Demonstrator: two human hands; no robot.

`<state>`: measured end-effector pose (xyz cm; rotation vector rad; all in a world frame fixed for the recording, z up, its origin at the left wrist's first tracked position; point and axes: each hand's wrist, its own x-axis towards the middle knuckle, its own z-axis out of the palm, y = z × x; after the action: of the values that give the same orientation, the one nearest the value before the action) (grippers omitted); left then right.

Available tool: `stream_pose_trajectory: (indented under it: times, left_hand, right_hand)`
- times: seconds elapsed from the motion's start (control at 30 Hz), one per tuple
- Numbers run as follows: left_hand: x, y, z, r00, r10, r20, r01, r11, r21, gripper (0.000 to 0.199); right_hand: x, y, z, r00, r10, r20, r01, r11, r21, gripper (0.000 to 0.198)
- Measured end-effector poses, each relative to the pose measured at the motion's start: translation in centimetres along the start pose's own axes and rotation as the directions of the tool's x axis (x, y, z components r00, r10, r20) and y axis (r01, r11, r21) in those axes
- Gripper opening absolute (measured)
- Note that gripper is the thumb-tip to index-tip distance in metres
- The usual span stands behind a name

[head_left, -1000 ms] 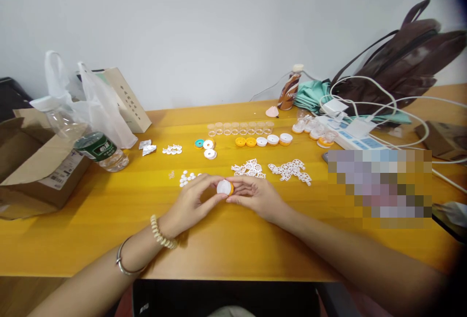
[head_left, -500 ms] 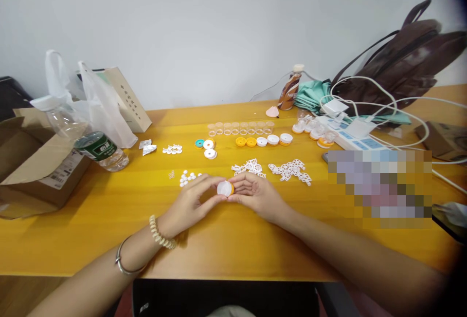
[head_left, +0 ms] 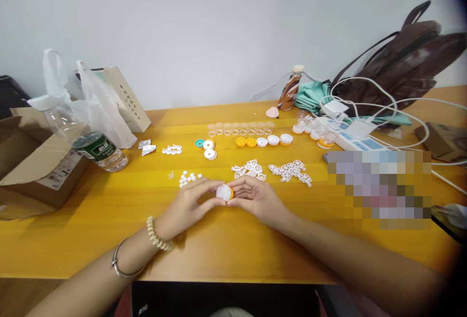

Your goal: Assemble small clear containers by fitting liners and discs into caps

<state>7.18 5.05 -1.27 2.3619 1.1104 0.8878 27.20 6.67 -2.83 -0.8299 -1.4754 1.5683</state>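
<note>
Between my two hands is a small round plastic case [head_left: 224, 193], with a whitish translucent face turned toward me and an orange rim on its right side. My left hand [head_left: 191, 205] pinches its left edge between thumb and fingers. On the orange side, my right hand [head_left: 255, 197] grips it with thumb and curled fingers. Just beyond my left hand lie several small white caps [head_left: 188, 177]. Flat white lattice pieces [head_left: 249, 169] lie past my right hand, with a second group of white lattice pieces [head_left: 291, 171] farther right.
Clear round cups [head_left: 241, 128] stand in rows at the back, behind orange and white discs [head_left: 261, 141]. Left are a cardboard box [head_left: 44, 176] and a water bottle [head_left: 100, 150]. A power strip [head_left: 350, 134] with cables and a brown backpack [head_left: 397, 64] occupy the right.
Both hands keep hold of the round case. It has turned very slightly and shifted a little left and down. The other things on the table look unmoved.
</note>
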Motion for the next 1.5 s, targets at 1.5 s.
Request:
stream_pose_trajectory:
  times: [1.5]
  left_hand:
    - [0.0,1.1,-1.3,0.996,0.006,0.085,-0.026,0.971,0.238,0.036]
  right_hand:
    - [2.4,-4.6,-11.3,0.954,0.104,-0.280,-0.297,0.235,-0.925,0.029]
